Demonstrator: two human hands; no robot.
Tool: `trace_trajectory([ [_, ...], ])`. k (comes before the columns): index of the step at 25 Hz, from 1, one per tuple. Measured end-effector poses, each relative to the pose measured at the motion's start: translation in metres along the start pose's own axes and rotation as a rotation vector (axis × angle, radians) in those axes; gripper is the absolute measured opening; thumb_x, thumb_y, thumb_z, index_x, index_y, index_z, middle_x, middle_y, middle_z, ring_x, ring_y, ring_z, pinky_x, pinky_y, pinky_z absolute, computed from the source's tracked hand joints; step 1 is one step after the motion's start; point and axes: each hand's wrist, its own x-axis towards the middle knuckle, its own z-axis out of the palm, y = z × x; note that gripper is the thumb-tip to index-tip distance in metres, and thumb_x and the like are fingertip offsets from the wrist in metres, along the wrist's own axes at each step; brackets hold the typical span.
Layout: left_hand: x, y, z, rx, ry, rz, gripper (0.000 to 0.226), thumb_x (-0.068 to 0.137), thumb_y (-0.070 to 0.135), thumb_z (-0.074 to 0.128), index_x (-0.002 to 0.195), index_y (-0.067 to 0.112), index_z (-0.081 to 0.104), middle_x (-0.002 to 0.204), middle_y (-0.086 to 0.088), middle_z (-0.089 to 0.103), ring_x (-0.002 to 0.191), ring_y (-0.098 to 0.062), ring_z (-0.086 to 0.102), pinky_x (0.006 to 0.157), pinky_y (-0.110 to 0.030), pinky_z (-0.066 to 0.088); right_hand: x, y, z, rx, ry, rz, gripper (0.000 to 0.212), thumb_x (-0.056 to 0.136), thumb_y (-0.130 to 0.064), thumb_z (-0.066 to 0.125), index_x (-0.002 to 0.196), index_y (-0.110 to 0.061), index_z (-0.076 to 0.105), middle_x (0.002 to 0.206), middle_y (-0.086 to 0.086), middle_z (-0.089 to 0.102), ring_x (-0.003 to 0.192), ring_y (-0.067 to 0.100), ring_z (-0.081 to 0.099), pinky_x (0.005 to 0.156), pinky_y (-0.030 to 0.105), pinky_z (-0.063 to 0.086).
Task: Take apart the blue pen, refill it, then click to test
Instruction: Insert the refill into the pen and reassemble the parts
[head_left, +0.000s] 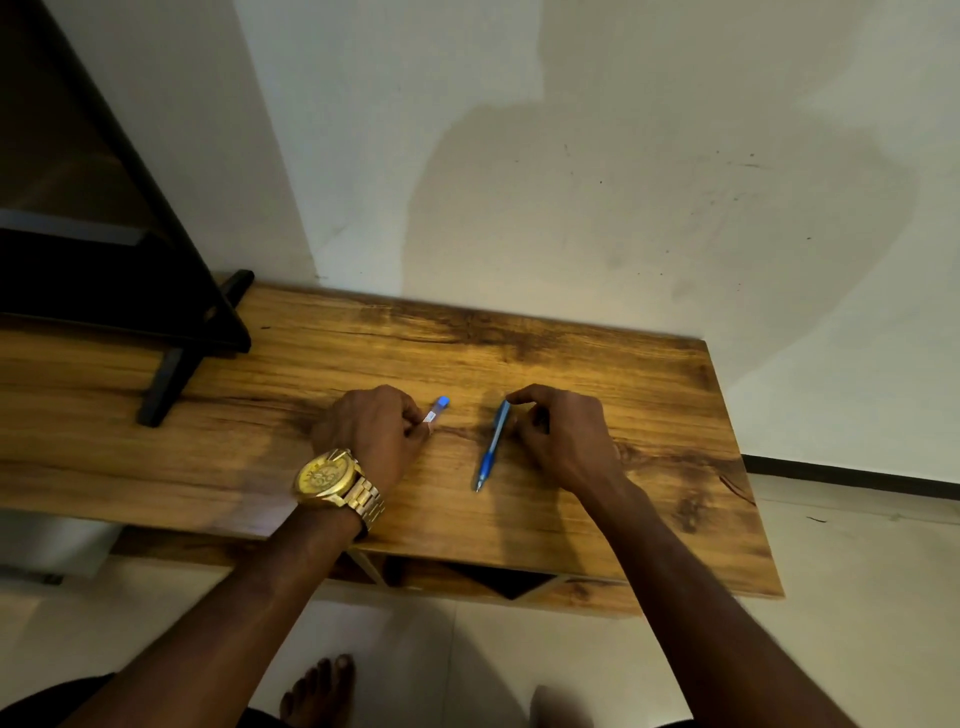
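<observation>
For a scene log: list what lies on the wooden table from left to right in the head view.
Black stand → gold watch → left hand → blue-capped refill → blue pen → right hand.

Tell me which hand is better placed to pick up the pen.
Right. The right hand is curled at the pen's upper end on the table, its fingers at the barrel. The left hand already holds the refill.

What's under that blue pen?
Bare wooden tabletop: the blue pen lies flat on it, tip toward the person. The right hand covers the spot beside its upper end, so that part stays unseen.
</observation>
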Motion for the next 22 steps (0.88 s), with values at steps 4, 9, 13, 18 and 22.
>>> trace_trajectory([
  [4,0.0,0.0,-0.005,0.124,0.007,0.028,0.016,0.086,0.048,0.081,0.096,0.035,0.082,0.089,0.01,0.079,0.09,-0.018,0.074,0.078,-0.04,0.062,0.001,-0.002,0.002,-0.088,-0.082,-0.04,0.04,0.106,-0.014,0.065,0.143,-0.03,0.071,0.109,0.004,0.07,0.092,0.014,0.065,0.081,0.023,0.053],
  [9,0.0,-0.003,-0.009,0.133,0.014,0.033,0.015,0.088,0.044,0.08,0.095,0.031,0.078,0.096,0.007,0.078,0.097,-0.019,0.073,0.081,-0.041,0.061,0.0,0.007,-0.005,-0.168,-0.134,-0.085,0.024,0.105,-0.019,0.067,0.124,-0.03,0.078,0.116,0.004,0.056,0.103,0.021,0.058,0.084,0.032,0.05],
  [13,0.005,-0.004,-0.006,0.19,-0.028,0.067,0.026,0.089,0.046,0.079,0.107,0.028,0.076,0.107,0.002,0.077,0.106,-0.023,0.071,0.09,-0.044,0.058,-0.003,0.013,-0.02,-0.215,-0.25,-0.143,0.017,0.103,-0.024,0.073,0.12,-0.027,0.073,0.121,0.0,0.056,0.105,0.016,0.056,0.09,0.034,0.05],
  [18,0.008,-0.008,-0.008,0.192,-0.052,0.096,0.031,0.089,0.048,0.077,0.112,0.028,0.075,0.112,0.001,0.076,0.109,-0.024,0.07,0.092,-0.044,0.057,-0.007,0.017,-0.053,0.522,-0.12,-0.041,0.012,0.101,-0.012,0.076,0.113,-0.011,0.076,0.103,0.007,0.079,0.091,0.024,0.073,0.081,0.039,0.062],
  [22,-0.003,0.01,-0.015,0.126,-0.005,0.16,0.044,0.086,0.049,0.079,0.123,0.026,0.072,0.121,-0.001,0.072,0.112,-0.026,0.068,0.091,-0.043,0.059,-0.007,-0.012,-0.071,1.317,0.103,0.04,0.011,0.102,-0.019,0.066,0.108,-0.015,0.074,0.118,0.007,0.08,0.108,0.022,0.075,0.095,0.041,0.063],
])
